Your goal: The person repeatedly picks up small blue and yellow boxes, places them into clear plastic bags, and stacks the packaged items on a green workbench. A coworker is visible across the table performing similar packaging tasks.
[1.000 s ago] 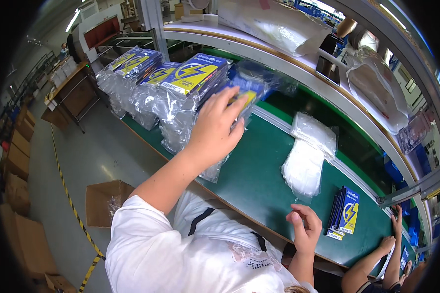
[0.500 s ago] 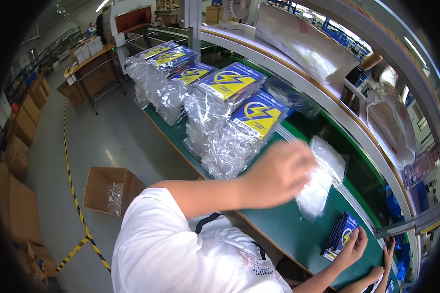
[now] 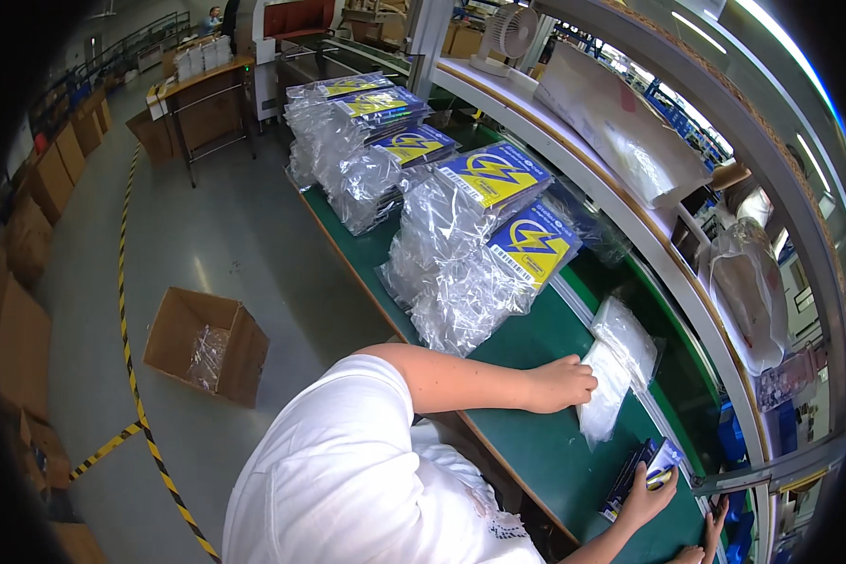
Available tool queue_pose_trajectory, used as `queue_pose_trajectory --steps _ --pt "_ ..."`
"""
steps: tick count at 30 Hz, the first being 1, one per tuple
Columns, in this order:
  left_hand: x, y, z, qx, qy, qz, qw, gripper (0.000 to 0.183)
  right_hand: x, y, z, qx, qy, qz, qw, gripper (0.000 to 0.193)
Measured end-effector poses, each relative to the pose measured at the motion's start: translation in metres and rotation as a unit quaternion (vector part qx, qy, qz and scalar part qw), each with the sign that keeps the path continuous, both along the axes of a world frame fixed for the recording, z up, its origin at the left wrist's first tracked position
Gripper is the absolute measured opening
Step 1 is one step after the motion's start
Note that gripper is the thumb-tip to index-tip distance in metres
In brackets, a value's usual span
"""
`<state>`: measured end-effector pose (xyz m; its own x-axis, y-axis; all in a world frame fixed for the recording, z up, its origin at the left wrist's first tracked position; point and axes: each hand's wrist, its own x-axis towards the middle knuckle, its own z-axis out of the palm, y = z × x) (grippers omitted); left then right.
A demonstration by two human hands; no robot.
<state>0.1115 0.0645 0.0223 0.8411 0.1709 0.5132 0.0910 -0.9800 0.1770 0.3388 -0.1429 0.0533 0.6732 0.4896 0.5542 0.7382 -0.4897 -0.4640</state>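
Observation:
My left hand (image 3: pixel 562 384) reaches across the green bench, its fingers closed at the left edge of a stack of clear plastic bags (image 3: pixel 603 399), pinching the edge of a bag. A second pile of clear bags (image 3: pixel 627 336) lies against the first on its far side. At the lower right, my right hand (image 3: pixel 645 503) is closed round a blue-and-yellow printed card (image 3: pixel 665 458), tilted up beside a small stack of the same cards (image 3: pixel 620 484). The palm hides part of that stack.
Several bagged packs of blue-and-yellow cards (image 3: pixel 494 175) stand piled along the bench (image 3: pixel 526 442). An open cardboard box (image 3: pixel 244 352) with clear scraps sits on the floor at left. A shelf with a fan (image 3: pixel 510 33) runs behind. Another person's hand (image 3: pixel 714 526) is at lower right.
My left hand has come down from above the bench to the edge of the bags. The card in my right hand has tilted up from the stack. The whole view has shifted.

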Motion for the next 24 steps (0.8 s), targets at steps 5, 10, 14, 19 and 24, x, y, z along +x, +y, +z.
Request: queue_pose_trajectory --steps 5,10,14,19,24 --pt "0.002 -0.010 0.006 0.049 -0.097 -0.023 0.994 0.008 -0.043 0.007 0.015 0.209 0.246 0.167 0.932 0.054" --pt "0.010 -0.007 0.003 -0.036 -0.012 -0.020 0.999 0.007 -0.072 0.010 0.009 0.279 0.662 0.331 0.612 0.065" --pt "0.011 -0.009 0.002 -0.151 -0.072 -0.016 0.986 0.006 -0.075 0.003 -0.019 0.216 0.789 0.379 0.432 0.057" --pt "0.001 -0.021 0.007 -0.203 -0.050 0.019 0.978 0.008 -0.089 0.004 -0.024 0.209 0.719 0.405 0.526 0.048" --pt "0.000 -0.023 0.016 -0.166 -0.058 0.012 0.984 0.008 -0.099 0.003 -0.013 0.160 0.733 0.401 0.526 0.070"
